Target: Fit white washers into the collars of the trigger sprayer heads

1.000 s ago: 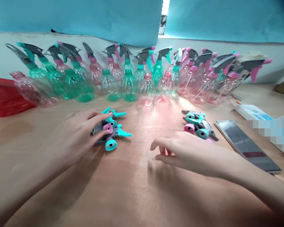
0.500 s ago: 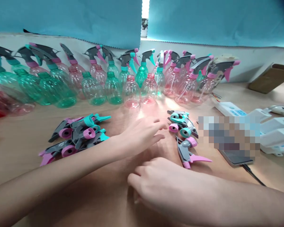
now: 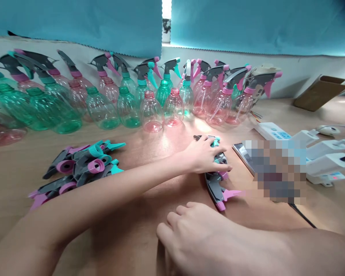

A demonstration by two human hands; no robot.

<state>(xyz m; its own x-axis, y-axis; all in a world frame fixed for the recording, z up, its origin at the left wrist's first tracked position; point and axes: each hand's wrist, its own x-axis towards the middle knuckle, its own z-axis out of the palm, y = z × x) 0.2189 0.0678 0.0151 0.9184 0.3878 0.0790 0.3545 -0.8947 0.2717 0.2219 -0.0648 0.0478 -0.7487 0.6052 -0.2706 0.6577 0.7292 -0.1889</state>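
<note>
My left hand [image 3: 202, 156] reaches across to the right-hand group of grey, pink and turquoise trigger spray heads [image 3: 215, 186]. Its fingers are spread over that group and hide part of it; whether they touch it I cannot tell. Below, close to me, my right hand [image 3: 197, 234] rests at the table with its fingers curled under. Anything inside it is hidden from view. On the left lies a heap of more spray heads [image 3: 84, 166], beside my left forearm.
Green and pink clear bottles [image 3: 128, 111] stand in rows along the back, some topped with spray heads. To the right are a partly blurred-out phone [image 3: 243, 155] with a cable, a power strip [image 3: 273, 131] with white plugs, and a brown box [image 3: 319, 92].
My left hand has moved right, from the middle of the table to over the right-hand spray heads. My right hand stays curled in nearly the same place. The view has shifted slightly right.
</note>
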